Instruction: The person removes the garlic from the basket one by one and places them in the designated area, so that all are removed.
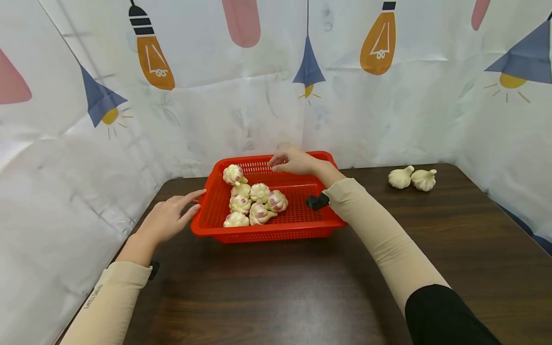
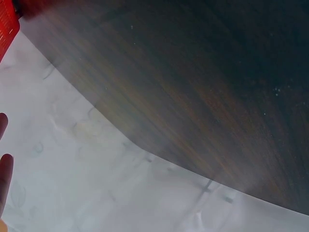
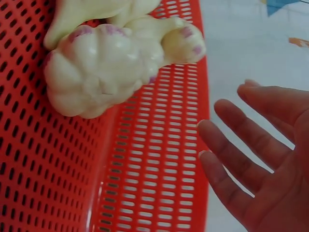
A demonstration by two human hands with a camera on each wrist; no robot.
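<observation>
Several garlic bulbs [image 1: 259, 193], cream with purple patches, lie in the left half of a red plastic basket [image 1: 271, 232]. Over the basket's far side hovers my right hand [image 1: 295, 161], holding nothing, its fingers loosely bent. In the right wrist view the fingers of that hand [image 3: 260, 159] are spread apart beside the slotted wall, with a garlic bulb [image 3: 96, 70] some way off. My left hand [image 1: 166, 218] is at the basket's left rim, fingers extended; whether they touch it I cannot tell. Only the left fingertips [image 2: 5, 174] show in the left wrist view.
Two more garlic bulbs [image 1: 399, 177] sit side by side at the far right of the dark wooden table [image 1: 276, 287]. A white curtain [image 1: 207, 120] printed with lamps hangs behind the table and along its sides.
</observation>
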